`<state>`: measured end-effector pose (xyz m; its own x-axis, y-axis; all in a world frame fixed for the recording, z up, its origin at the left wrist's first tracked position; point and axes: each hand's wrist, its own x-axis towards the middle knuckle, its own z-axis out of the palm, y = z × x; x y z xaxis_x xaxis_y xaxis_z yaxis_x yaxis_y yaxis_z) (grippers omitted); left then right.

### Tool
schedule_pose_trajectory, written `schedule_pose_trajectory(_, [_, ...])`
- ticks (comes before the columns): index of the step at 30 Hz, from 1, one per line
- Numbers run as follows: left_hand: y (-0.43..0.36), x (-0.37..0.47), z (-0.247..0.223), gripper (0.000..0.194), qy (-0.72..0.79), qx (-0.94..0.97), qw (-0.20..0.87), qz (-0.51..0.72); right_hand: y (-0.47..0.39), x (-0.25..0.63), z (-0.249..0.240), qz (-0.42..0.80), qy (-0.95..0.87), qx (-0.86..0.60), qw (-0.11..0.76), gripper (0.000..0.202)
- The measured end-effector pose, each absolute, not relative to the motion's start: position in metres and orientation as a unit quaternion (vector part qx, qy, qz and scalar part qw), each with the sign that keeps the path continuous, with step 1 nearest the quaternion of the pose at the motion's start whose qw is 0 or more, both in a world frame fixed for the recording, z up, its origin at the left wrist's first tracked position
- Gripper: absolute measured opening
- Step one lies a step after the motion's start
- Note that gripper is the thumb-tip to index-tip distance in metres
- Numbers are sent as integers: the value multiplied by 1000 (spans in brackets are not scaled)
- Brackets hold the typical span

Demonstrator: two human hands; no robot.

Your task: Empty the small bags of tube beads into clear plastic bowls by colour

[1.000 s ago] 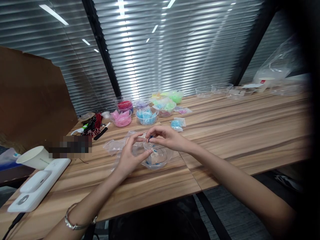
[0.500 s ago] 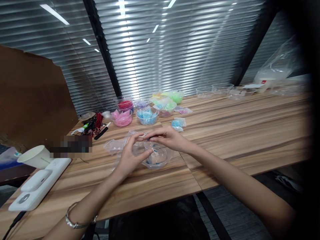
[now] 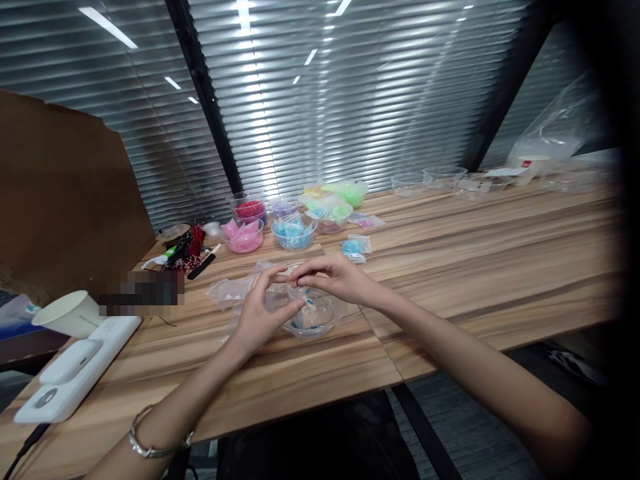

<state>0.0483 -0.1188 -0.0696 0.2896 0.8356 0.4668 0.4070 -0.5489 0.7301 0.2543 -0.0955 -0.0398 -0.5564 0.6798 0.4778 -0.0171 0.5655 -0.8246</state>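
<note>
- Two bare hands meet over a clear bowl (image 3: pixel 326 323) at the center of a wood-grained surface (image 3: pixel 480 267), its wall presumably useful for catching anything dropped.
- The right hand (image 3: pixel 340 279), reaching in from four o'clock, presses thumb and forefinger together on what appears to be a small dark blue piece (image 3: pixel 299 282) above the bowl's far side; a fingertip grip likely suits something so tiny.
- The left hand (image 3: pixel 263 311), on the bowl's nine o'clock side, spreads thumb and fingers in a wide curve, perhaps to steady or shield the spot; whether its tips grip any clear film cannot be told.
- Crumpled clear plastic (image 3: pixel 231 291) lies between nine and ten o'clock of the bowl, just beside the left hand.
- At one o'clock, a blue packet (image 3: pixel 354 249) rests alone, within easy reach of the right hand.
- Beyond, a bowl of blue packets (image 3: pixel 294 247) stands near twelve and a bowl of pink packets (image 3: pixel 245 249) at eleven, apparently grouped by color.
- Red and black strands (image 3: pixel 193 245) sit heaped at ten o'clock, well apart from the hands.
</note>
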Motion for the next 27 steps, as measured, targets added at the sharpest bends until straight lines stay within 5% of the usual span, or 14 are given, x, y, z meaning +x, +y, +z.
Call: schedule_pose_trajectory(27, [-122, 50, -66, 57, 400, 766, 275, 422, -92, 251, -49, 375, -781, -235, 440, 10])
